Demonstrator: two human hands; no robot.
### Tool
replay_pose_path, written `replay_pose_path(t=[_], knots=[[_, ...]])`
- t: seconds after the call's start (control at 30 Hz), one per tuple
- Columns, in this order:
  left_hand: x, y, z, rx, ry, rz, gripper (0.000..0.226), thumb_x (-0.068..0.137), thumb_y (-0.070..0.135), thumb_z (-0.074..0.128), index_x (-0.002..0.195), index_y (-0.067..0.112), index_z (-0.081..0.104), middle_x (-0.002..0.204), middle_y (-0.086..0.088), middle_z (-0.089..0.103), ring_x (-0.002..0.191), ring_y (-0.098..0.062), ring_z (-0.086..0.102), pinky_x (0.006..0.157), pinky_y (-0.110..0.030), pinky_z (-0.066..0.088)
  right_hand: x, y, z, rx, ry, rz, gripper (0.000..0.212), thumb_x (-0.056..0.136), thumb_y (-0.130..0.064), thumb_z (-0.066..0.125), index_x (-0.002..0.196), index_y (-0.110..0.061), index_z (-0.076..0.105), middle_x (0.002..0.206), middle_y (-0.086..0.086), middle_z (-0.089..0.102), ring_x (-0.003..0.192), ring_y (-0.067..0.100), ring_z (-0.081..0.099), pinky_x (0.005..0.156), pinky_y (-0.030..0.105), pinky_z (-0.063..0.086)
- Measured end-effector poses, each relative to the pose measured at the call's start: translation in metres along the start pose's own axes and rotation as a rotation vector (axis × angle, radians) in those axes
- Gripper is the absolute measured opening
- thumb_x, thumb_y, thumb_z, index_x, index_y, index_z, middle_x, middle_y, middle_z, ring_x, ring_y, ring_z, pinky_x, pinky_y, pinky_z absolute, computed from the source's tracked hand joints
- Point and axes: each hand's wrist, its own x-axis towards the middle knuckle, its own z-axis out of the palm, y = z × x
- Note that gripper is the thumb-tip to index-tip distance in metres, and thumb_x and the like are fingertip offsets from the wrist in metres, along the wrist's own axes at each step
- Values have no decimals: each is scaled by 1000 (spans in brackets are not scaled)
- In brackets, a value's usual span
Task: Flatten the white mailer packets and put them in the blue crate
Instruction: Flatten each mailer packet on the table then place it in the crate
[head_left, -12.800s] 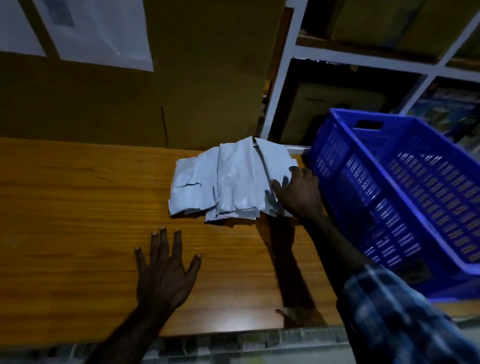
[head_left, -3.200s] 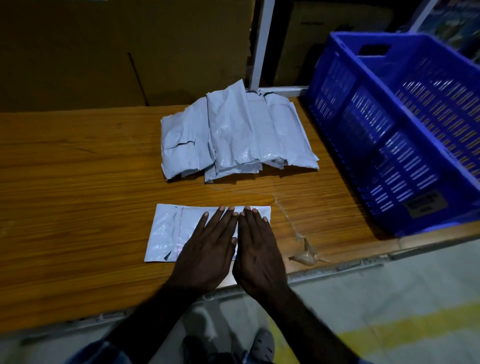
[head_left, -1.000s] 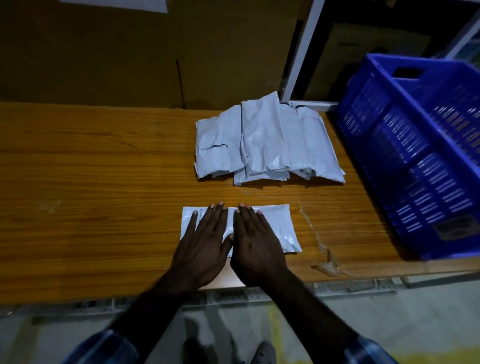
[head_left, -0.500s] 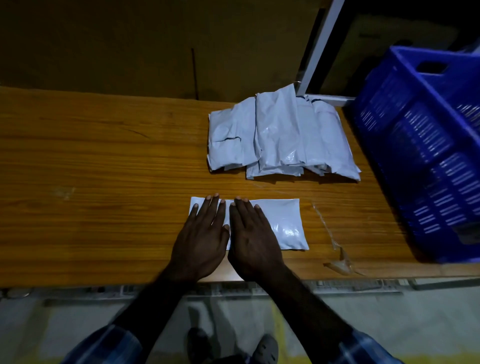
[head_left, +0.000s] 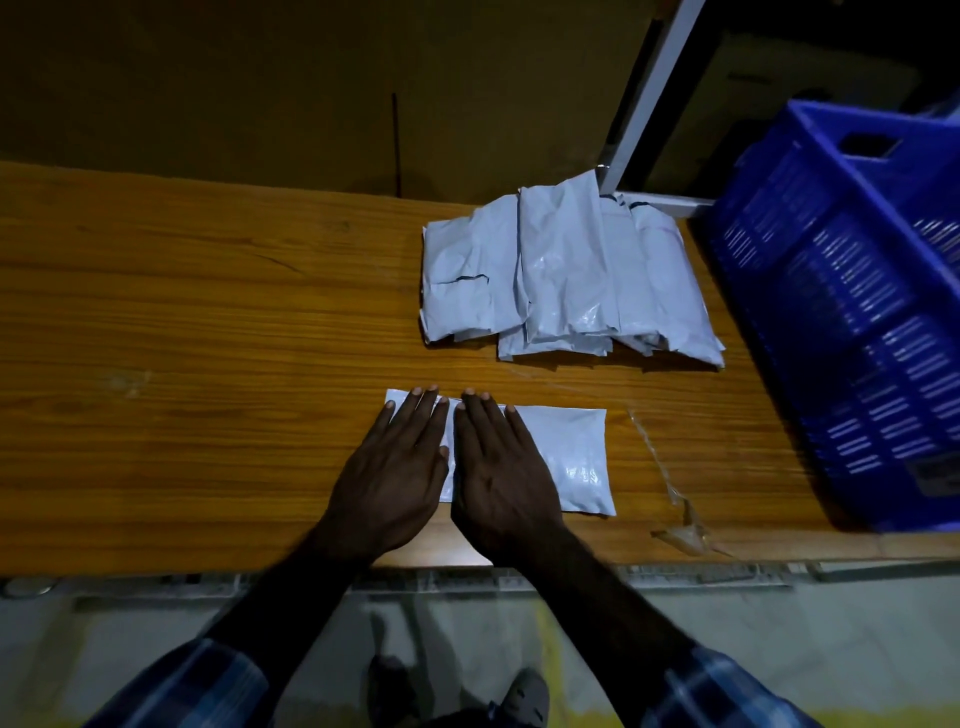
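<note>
Wooden table (head_left: 208, 322) | mailer packet (head_left: 566, 457) lengthwise left-right | both hands flat on it

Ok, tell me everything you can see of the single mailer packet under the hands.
The mailer packet is a white, glossy plastic rectangle lying flat, long side across, near the wooden table's front edge. The left hand and right hand press side by side on its left part with straight fingers; its right end shows, slightly puffed. It lies apart from the pile behind.
</note>
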Motion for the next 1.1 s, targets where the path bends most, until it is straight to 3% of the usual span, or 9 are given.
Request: replay_pose_path(t=[0.4, 0.5, 0.6, 0.8, 0.97, 1.1], knots=[[20, 25, -14, -67, 41, -14, 57, 101, 34, 24, 146, 3, 40, 155, -12, 34, 145, -25, 28, 115, -42, 16, -6, 30, -18, -25, -52, 100, 62, 88, -25, 39, 136, 14, 47, 143, 33, 44, 135, 44, 44, 111, 56, 37], [26, 39, -8, -75, 2, 46, 57, 105, 32, 15, 143, 2, 45, 151, -14, 41, 141, -26, 36, 112, -45, 22, -11, 37, -11, -28, -50, 108, 59, 91, -22, 40, 138, 14, 45, 146, 32, 41, 138, 43, 40, 114, 53, 33], [22, 40, 2, -69, -17, 60, 53, 103, 28, 23, 144, 2, 44, 151, -15, 40, 142, -25, 36, 112, -47, 26, -15, 36, -5, -35, -20, 104, 54, 97, -18, 37, 140, 14, 42, 150, 31, 36, 143, 40, 33, 119, 49, 25], [27, 43, 2, -79, -56, 7, 59, 104, 34, 11, 143, 7, 46, 151, -12, 41, 141, -23, 37, 113, -44, 21, -14, 35, -4, -18, 31, 115, 49, 100, -17, 45, 137, 13, 46, 147, 32, 40, 141, 41, 37, 117, 50, 29], [22, 40, 2, -51, -51, 2, 56, 104, 38, 17, 150, 13, 35, 158, -5, 28, 147, -18, 22, 118, -43, 17, -17, 40, -14, -46, -13, 129, 50, 105, -25, 34, 144, 6, 42, 154, 23, 33, 146, 32, 30, 118, 50, 25], [13, 28, -3, -44, -73, -40, 61, 103, 46, 10, 155, 17, 23, 161, 0, 18, 149, -13, 12, 120, -41, 11, -32, 67, -27, -59, -68, 293, 64, 106, -43, 8, 154, -5, 27, 163, 10, 16, 153, 20, 6, 123, 46, 3]])
